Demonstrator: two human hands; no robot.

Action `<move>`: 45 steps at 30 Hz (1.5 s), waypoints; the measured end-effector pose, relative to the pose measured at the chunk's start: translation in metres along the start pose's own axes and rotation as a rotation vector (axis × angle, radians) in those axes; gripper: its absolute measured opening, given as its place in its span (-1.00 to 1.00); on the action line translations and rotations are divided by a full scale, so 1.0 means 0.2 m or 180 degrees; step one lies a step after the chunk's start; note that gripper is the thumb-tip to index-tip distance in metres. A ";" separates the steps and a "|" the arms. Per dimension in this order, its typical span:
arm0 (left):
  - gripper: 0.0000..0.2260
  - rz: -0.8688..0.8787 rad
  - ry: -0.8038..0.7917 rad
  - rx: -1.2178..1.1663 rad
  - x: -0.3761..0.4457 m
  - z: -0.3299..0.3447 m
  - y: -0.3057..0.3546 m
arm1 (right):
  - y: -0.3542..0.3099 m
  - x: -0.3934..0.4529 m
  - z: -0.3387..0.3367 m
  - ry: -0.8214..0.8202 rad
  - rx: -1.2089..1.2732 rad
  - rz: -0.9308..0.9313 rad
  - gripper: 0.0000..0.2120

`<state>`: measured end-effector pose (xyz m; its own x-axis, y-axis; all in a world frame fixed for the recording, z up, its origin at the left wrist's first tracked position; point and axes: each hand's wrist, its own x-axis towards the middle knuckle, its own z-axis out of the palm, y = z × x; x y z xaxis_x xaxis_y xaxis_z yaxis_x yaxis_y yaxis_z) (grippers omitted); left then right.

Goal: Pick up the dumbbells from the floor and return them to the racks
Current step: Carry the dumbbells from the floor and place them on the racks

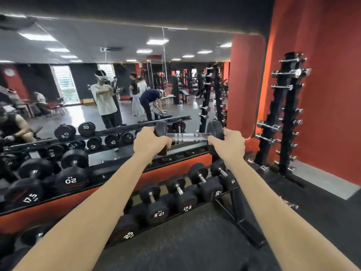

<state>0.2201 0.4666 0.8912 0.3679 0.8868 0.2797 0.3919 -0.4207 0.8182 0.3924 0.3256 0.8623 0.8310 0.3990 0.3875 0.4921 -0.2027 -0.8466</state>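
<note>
A gym with red walls and dark rubber flooring is recorded; a wide wall mirror (117, 85) runs behind a low black metal rack (237, 210) loaded with black hex-headed dumbbells, and a tall black vertical stand (287, 114) of small chrome dumbbells is seen at far right. A black round-headed dumbbell with a chrome knurled handle (188, 137) is held in the air, off the floor, above and beyond the far right end of the low rack. Its long axis is observed to lie left to right, roughly level and parallel to the mirror. The left hand (150, 142) is closed around the left head, and the right hand (227, 144) is closed around the right head; the handle between them is left bare. Both forearms are extended forward, almost straight, converging slightly toward the weight. Neither hand is judged nearer than the other. An open slot is not clearly distinguishable from this view; the upper tier below the weight appears partly vacant. The coming move is judged to be a lowering onto the rack, with the axis probably needing to be turned to match the racked dumbbells.
</note>
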 end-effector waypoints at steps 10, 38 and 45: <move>-0.60 0.0103 -0.0334 -0.0033 1.00 0.43 -0.08 | 0.15 0.80 0.50 0.0140 0.0095 0.0139 -0.95; -0.62 0.0476 -0.1640 0.0375 3.41 2.88 0.17 | 1.61 3.37 1.18 0.0859 0.0096 0.1411 -0.92; -0.78 0.0467 -0.2192 0.0610 3.90 3.59 0.11 | 2.07 3.88 1.38 0.1102 -0.0080 0.1960 -0.88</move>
<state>1.1211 1.0114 0.7676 0.8504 0.5236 -0.0514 0.4153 -0.6081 0.6765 1.1689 0.7980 0.7126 0.9929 -0.1014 -0.0620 -0.0918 -0.3223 -0.9422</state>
